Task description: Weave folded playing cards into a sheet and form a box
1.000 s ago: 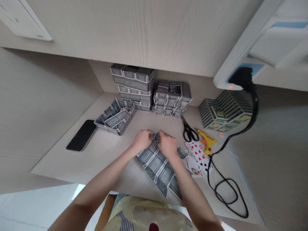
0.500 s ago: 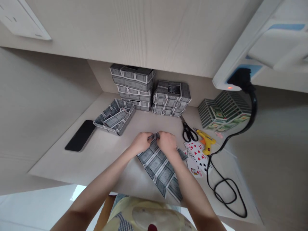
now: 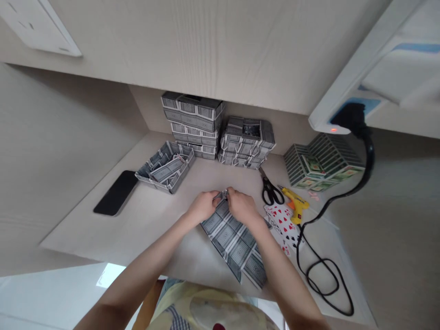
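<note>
A grey panel of interlocked playing cards (image 3: 233, 238) lies slanted on the desk in front of me, its near end close to the desk's front edge. At its far corner my left hand (image 3: 204, 206) pinches the card edge. My right hand (image 3: 242, 207) grips the same corner from the other side, the fingers of both hands almost meeting. Exactly how the cards fold between the fingertips is too small to make out. Loose playing cards (image 3: 282, 222), faces up, lie just right of my right forearm, which hides part of the panel's right side.
Black scissors (image 3: 271, 191) and a yellow glue gun (image 3: 298, 205) lie to the right, with a black cord (image 3: 321, 261) looping nearby. Card boxes (image 3: 195, 121) are stacked at the back beside another stack (image 3: 247, 142). An open card tray (image 3: 168, 167) and a phone (image 3: 116, 193) sit left; a green-striped card structure (image 3: 319, 162) stands right.
The whole view has shifted slightly. Both hands stay pinched on the panel's far corner, and the panel's near end has swung a little to the right.
</note>
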Demonstrator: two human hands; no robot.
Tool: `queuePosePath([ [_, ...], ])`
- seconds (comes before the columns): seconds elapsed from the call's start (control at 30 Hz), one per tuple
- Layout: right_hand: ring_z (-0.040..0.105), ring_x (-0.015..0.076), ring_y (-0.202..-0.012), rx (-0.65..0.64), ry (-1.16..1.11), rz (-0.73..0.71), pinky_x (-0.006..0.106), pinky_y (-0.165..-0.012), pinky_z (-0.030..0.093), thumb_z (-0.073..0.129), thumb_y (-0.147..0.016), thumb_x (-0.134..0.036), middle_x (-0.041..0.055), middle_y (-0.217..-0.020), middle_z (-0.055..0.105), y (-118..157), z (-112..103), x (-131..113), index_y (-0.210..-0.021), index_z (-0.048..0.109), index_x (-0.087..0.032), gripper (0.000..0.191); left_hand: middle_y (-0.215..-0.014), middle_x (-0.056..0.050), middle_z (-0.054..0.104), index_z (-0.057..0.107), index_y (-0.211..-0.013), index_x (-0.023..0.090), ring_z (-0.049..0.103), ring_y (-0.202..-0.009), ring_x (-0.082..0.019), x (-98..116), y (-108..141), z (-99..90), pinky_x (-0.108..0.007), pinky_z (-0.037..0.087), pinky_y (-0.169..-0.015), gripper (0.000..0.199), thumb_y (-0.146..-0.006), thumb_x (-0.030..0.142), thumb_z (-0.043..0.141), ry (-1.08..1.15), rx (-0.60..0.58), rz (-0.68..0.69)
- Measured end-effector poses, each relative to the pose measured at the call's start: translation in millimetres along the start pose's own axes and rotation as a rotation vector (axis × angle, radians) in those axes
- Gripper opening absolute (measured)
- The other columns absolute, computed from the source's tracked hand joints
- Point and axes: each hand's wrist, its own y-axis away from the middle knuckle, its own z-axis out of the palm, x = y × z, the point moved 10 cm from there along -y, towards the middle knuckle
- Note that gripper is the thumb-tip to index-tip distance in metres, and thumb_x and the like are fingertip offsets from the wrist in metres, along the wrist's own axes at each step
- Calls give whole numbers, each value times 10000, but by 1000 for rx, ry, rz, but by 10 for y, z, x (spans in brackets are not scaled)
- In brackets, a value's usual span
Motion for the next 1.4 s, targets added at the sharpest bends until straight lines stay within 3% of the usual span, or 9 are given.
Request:
queuePosePath([
  [0.13,615,210,-838,-25,15,-22,272,-631,394,291,-879,-199,99,-938,636,-12,30,8,-1004,483,-159,233,-791,-46,676,646,-841,179,594,-711,-156,9,-22,24,-223,397,-635,232,-801,212,420,34,1,17],
  [0.33,607,211,-851,16,47,-68,264,-624,380,363,-828,-159,86,-911,637,-31,18,-13,-978,488,-166,195,-788,-14,674,649,-874,164,587,-727,-137,13,-54,12,-206,398,-632,262,-787,169,402,126,-15,16],
  [0.6,585,184,-921,-52,-6,-85,256,-700,371,370,-805,-122,59,-998,633,-26,19,-29,-1006,512,-206,260,-867,-83,676,612,-930,177,622,-791,-183,124,-17,81,-250,423,-695,256,-795,141,398,-66,-42,-16],
  [0.83,596,188,-893,-37,-10,-23,259,-658,375,375,-804,-130,60,-990,632,18,-4,-29,-1087,466,-210,308,-974,-122,646,491,-1132,159,612,-886,-202,90,147,32,-275,435,-744,315,-828,194,416,-93,2,-103],
  [1.0,604,185,-869,-26,-23,-19,254,-636,369,382,-788,-124,36,-948,645,-1,-8,-44,-1041,494,-224,294,-908,-98,674,550,-1074,190,637,-804,-209,-15,323,15,-274,439,-681,289,-862,216,356,-75,0,-198],
  [1.4,606,183,-855,-54,-29,43,254,-651,375,390,-792,-149,52,-922,657,-15,6,-29,-985,550,-221,261,-939,-69,679,575,-1079,200,640,-806,-184,65,310,4,-251,451,-698,312,-873,224,341,-6,62,-126],
])
